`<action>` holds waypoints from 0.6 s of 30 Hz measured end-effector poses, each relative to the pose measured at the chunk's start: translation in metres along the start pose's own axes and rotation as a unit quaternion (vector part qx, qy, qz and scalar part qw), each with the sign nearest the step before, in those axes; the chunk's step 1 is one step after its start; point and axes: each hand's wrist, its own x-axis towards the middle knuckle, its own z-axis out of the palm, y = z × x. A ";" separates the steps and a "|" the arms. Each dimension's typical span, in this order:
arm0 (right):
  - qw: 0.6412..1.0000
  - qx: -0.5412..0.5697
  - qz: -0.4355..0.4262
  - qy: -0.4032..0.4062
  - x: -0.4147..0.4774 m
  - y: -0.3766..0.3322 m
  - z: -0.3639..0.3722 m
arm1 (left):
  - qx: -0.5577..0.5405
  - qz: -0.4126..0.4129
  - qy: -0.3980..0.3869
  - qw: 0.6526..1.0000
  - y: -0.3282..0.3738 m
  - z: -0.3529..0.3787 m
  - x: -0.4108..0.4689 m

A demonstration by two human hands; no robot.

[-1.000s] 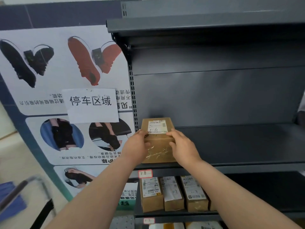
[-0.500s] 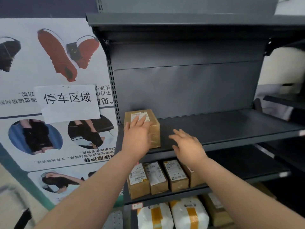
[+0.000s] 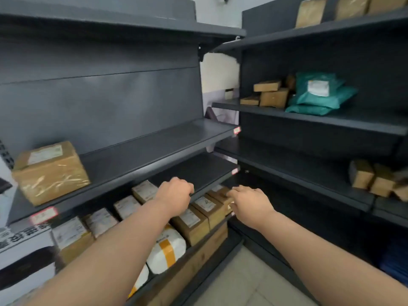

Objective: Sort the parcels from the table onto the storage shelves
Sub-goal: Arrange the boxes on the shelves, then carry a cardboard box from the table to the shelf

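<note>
A taped brown cardboard parcel (image 3: 51,171) with a white label stands alone at the left end of a dark grey shelf (image 3: 154,149). My left hand (image 3: 175,195) hangs in the air to its lower right with fingers loosely curled, holding nothing. My right hand (image 3: 250,204) is beside it, fingers relaxed and pointing left, empty too. Both hands are well away from the parcel, in front of the shelf below, where a row of several labelled brown boxes (image 3: 198,215) stands.
White bags with orange tape (image 3: 166,252) lie on a lower shelf. A second shelving unit (image 3: 320,120) on the right carries brown boxes (image 3: 270,93), teal mailer bags (image 3: 318,93) and more boxes (image 3: 375,180). Tiled floor (image 3: 249,281) shows between the units.
Both hands have let go of the brown parcel, which stays on the shelf. They have drawn back and to the right, and my view has swung right toward the second shelving unit.
</note>
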 end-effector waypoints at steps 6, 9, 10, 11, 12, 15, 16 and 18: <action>0.990 -0.027 0.135 -0.043 -0.146 0.113 -0.015 | -0.047 0.147 -0.085 0.984 0.174 0.001 0.002; 0.978 -0.040 0.200 -0.052 -0.216 0.164 -0.019 | -0.074 0.210 -0.090 0.971 0.261 0.000 0.002; 0.972 -0.042 0.223 -0.057 -0.239 0.180 -0.021 | -0.076 0.231 -0.099 0.965 0.290 0.000 0.001; 0.966 -0.042 0.247 -0.061 -0.262 0.195 -0.023 | -0.075 0.252 -0.110 0.958 0.318 0.000 0.000; 0.960 -0.043 0.268 -0.065 -0.281 0.207 -0.024 | -0.070 0.273 -0.118 0.952 0.341 -0.001 0.000; 0.937 -0.040 0.339 -0.067 -0.347 0.246 -0.031 | -0.053 0.344 -0.129 0.929 0.421 -0.005 0.004; 0.928 -0.041 0.365 -0.066 -0.370 0.260 -0.033 | -0.048 0.369 -0.129 0.919 0.450 -0.006 0.005; 0.906 -0.040 0.415 -0.068 -0.414 0.283 -0.038 | -0.040 0.415 -0.129 0.900 0.507 -0.008 0.007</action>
